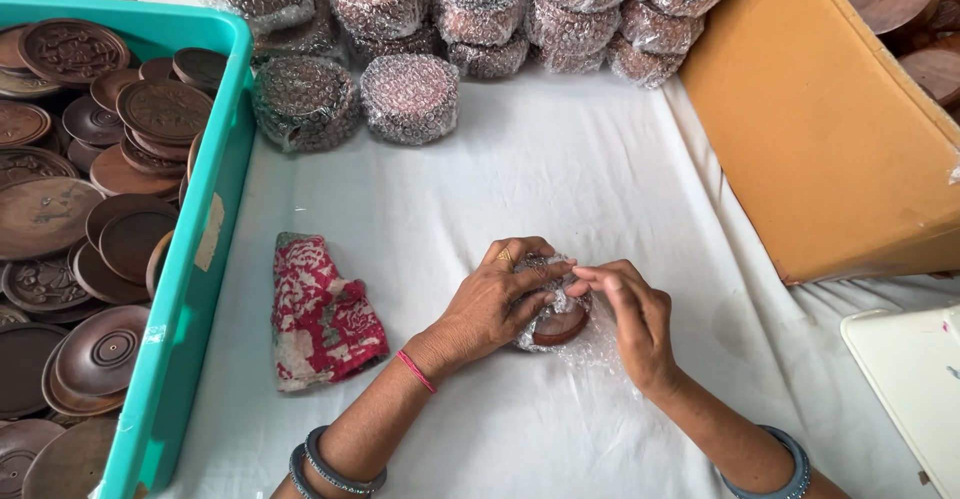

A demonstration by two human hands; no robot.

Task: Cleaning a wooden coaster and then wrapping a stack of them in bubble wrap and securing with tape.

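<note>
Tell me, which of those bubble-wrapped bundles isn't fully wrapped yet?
The bundle between the left hand and right hand: brown wood shows through its open wrap. The finished bundles at the cloth's far edge are sealed all round.

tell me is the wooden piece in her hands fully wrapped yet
Not fully. Brown wood shows through a gap in the bubble wrap, which both hands are folding over it.

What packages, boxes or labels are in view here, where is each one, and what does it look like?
Bubble-wrapped round bundles: stacked along the table's far edge, brown under clear wrap.
Half-wrapped wooden disc: centre, held by the left hand and right hand.
Cardboard box: right, tan, tilted.
Teal plastic crate: left, holding carved brown wooden discs.
Taped patch: crate's wall, beige strip.
</note>
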